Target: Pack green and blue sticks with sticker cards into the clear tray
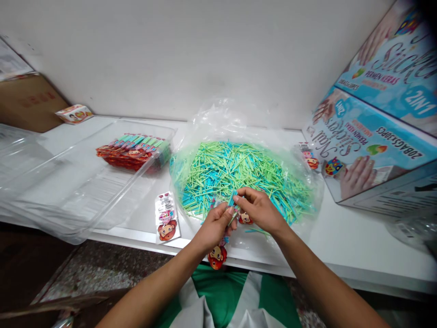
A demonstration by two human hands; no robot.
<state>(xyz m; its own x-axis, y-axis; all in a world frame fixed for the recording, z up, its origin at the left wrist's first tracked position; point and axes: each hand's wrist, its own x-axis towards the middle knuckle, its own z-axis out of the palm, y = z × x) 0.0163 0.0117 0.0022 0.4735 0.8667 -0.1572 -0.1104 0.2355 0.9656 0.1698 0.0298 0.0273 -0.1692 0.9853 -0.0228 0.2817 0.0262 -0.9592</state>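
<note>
Blue sticks (pixel 232 197) in both hands' fingers (pixel 243 198), slanting, far ends rightward

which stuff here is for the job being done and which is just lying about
Likely for the job:
held printed packet
blue and green sticks
clear bag
filled packets in the clear tray

Likely just lying about:
nail sticker boxes
brown carton
small printed box

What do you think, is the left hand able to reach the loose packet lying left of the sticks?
Probably yes. The loose packet lies close to the left hand, and nothing covers it. But that hand seems busy holding another packet, so it may need to free its fingers first.
</note>
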